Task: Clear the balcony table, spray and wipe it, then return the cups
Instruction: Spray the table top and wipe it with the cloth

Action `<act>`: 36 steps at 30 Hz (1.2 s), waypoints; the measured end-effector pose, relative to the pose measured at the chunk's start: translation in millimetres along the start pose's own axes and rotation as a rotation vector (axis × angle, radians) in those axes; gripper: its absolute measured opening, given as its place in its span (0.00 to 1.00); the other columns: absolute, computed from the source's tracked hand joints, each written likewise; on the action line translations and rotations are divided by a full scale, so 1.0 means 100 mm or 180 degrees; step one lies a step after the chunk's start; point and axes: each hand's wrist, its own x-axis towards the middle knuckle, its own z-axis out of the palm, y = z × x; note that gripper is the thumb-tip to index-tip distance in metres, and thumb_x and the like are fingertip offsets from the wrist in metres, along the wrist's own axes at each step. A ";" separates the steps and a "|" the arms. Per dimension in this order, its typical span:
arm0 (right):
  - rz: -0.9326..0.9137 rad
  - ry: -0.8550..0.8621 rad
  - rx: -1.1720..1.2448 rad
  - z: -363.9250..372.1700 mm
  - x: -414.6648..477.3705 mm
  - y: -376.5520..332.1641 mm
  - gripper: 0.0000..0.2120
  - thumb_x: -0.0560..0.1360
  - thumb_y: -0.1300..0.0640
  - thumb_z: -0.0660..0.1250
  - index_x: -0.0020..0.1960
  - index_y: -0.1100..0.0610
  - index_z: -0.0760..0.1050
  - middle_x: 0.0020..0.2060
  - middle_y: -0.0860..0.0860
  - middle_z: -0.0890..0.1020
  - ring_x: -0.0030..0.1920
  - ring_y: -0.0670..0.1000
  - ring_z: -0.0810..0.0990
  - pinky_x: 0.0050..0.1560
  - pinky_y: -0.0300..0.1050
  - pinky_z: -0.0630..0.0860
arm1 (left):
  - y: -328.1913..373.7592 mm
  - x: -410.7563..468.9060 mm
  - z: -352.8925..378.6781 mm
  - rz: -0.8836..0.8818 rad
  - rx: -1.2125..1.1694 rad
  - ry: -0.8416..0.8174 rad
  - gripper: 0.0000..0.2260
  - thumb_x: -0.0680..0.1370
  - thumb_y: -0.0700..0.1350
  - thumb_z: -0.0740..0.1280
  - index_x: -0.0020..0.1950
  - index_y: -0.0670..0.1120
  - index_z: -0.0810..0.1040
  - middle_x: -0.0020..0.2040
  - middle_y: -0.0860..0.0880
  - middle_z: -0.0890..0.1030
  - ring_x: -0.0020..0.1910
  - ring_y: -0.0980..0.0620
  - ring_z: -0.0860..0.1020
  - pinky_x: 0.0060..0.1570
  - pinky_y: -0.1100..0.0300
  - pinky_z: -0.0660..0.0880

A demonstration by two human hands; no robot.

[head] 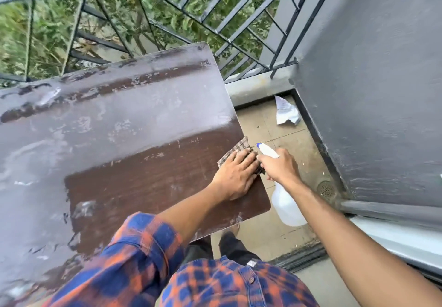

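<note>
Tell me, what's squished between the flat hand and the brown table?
A checked cloth, pressed under the left hand onto the table, seen in the head view.

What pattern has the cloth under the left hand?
The cloth is checked, brown and pale; head view.

Dark brown wooden table (134, 163) filmed grey-white, brown checked wiping cloth (235, 150), white plastic spray bottle (285, 205) blue-tipped, blue-and-orange plaid shirt sleeve (134, 259)

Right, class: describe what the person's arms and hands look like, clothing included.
The left arm wears a blue-and-orange checked sleeve, pushed up near the elbow. The right arm shows no sleeve. The left hand and right hand wear no gloves; no rings or watch show.
</note>
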 end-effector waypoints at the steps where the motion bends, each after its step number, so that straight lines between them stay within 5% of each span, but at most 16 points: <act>1: -0.0024 -0.0027 -0.0026 0.03 0.00 -0.02 0.16 0.75 0.49 0.70 0.31 0.54 0.76 0.34 0.60 0.86 0.42 0.65 0.87 0.50 0.56 0.85 | -0.02 -0.04 0.00 -0.0040 -0.0030 -0.0030 0.24 0.85 0.56 0.52 0.77 0.46 0.65 0.78 0.44 0.66 0.77 0.41 0.62 0.75 0.44 0.59; 10: -0.0543 -0.0405 -0.0220 0.38 -0.10 -0.31 0.14 0.70 0.48 0.70 0.37 0.59 0.82 0.35 0.56 0.87 0.39 0.64 0.87 0.49 0.61 0.86 | -0.33 -1.07 0.03 -0.1514 -0.0225 0.0509 0.25 0.85 0.56 0.52 0.80 0.50 0.62 0.79 0.46 0.65 0.77 0.43 0.63 0.75 0.47 0.61; 21: -0.1105 -0.0921 -0.0751 0.90 -0.47 -0.49 0.12 0.73 0.49 0.68 0.36 0.55 0.76 0.38 0.57 0.87 0.41 0.64 0.87 0.52 0.54 0.84 | -1.07 -2.98 0.15 -0.3680 -0.0185 0.1005 0.27 0.83 0.56 0.50 0.79 0.44 0.62 0.78 0.39 0.64 0.78 0.40 0.61 0.77 0.43 0.57; 29: -0.1125 -0.1079 -0.0869 1.01 -0.56 -0.35 0.11 0.73 0.47 0.68 0.37 0.53 0.77 0.40 0.55 0.87 0.42 0.64 0.88 0.54 0.54 0.84 | -0.57 -2.67 0.24 -0.5264 -0.0828 0.1700 0.25 0.83 0.50 0.55 0.78 0.39 0.63 0.77 0.35 0.64 0.75 0.34 0.61 0.76 0.40 0.55; 32: -0.1081 -0.1021 -0.0834 0.95 -0.54 -0.30 0.12 0.73 0.48 0.68 0.38 0.56 0.77 0.39 0.56 0.87 0.41 0.64 0.87 0.54 0.54 0.84 | -0.25 -2.25 0.23 -0.5346 -0.1064 0.1746 0.25 0.83 0.50 0.55 0.79 0.41 0.61 0.78 0.37 0.62 0.77 0.35 0.60 0.75 0.38 0.55; 36: -0.0921 -0.0850 -0.0606 0.81 -0.46 -0.16 0.14 0.71 0.47 0.68 0.39 0.58 0.79 0.37 0.56 0.86 0.39 0.64 0.87 0.50 0.57 0.85 | 0.15 -1.71 0.27 -0.4699 -0.0994 0.1524 0.26 0.83 0.52 0.53 0.79 0.43 0.61 0.79 0.40 0.62 0.77 0.38 0.60 0.75 0.39 0.56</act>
